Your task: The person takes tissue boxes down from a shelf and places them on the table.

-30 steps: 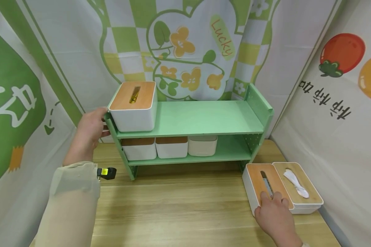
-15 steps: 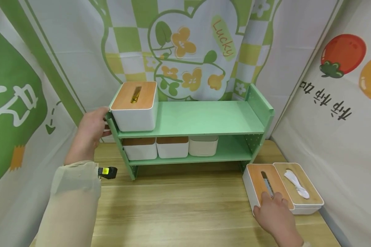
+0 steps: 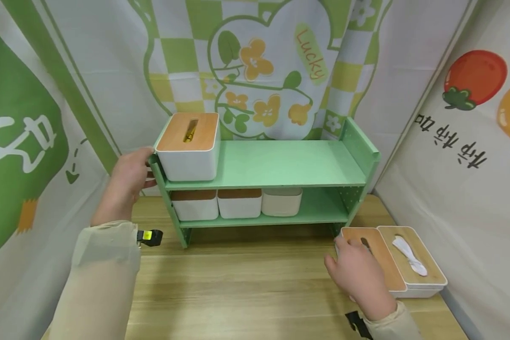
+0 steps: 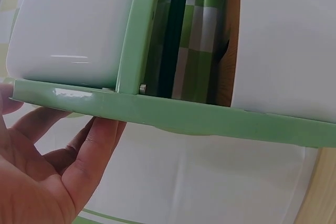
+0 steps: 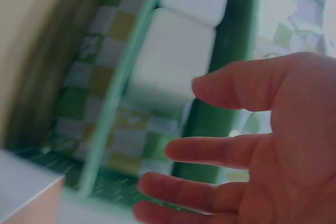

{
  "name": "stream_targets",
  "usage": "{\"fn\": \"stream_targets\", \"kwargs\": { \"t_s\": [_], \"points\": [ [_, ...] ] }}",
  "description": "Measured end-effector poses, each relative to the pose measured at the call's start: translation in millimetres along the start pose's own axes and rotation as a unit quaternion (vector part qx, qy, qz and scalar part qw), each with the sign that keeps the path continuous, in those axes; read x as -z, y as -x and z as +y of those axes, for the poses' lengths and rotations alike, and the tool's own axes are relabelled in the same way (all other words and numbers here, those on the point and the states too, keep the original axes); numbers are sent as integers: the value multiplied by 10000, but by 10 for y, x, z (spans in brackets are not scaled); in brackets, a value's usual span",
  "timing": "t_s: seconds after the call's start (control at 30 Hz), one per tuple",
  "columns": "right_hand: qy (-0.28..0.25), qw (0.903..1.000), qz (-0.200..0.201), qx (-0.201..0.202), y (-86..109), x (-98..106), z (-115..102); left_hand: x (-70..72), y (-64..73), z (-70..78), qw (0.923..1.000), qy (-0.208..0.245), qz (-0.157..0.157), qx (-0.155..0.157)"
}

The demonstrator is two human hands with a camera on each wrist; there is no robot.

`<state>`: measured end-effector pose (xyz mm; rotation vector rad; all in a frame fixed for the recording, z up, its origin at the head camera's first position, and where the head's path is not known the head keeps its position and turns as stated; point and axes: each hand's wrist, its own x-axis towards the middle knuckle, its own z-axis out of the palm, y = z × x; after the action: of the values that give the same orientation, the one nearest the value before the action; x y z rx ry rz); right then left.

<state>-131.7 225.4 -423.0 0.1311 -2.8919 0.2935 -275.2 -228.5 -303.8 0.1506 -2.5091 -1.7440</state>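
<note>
At the upper left corner of a green two-tier shelf [image 3: 276, 163], my left hand [image 3: 129, 177] holds the side panel. In the left wrist view its fingers [image 4: 94, 150] lie against the panel's outer face, with the thumb at the top end. Beside it on the top tier stands a white tissue box [image 3: 187, 165] with a wooden lid and something yellow in its slot. My right hand [image 3: 359, 274] is over the left part of a wood-lidded box [image 3: 384, 257] on the table. The right wrist view shows its fingers [image 5: 210, 150] straight and spread, holding nothing.
Two white boxes [image 3: 239, 205] with brown tops and a cream box [image 3: 282, 203] stand on the lower tier. A second wood-lidded box [image 3: 427, 250] bearing a white spoon-shaped thing [image 3: 410, 255] sits at the right table edge. Printed cloth [image 3: 446, 189] surrounds the table.
My right hand has lifted off the slot of the wood-lidded box and moved left and up towards the shelf. The left hand stays on the side panel. The head view has shifted slightly.
</note>
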Motion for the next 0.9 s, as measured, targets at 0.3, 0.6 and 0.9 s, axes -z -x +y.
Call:
{"fn": "stream_targets", "kwargs": {
  "t_s": [0.3,0.6,0.9],
  "points": [
    [-402,9858,1271,1019,-455,296,-606,-1,-13,-9,10000,3,-28,20],
    [-771,9611,1809,1940,-843,568,-1214,-9,-6,6,10000,30,54,-24],
    [-567,9361,2249,2644,-1133,623,-1629,-5,-13,11,9999,79,78,12]
  ]
}}
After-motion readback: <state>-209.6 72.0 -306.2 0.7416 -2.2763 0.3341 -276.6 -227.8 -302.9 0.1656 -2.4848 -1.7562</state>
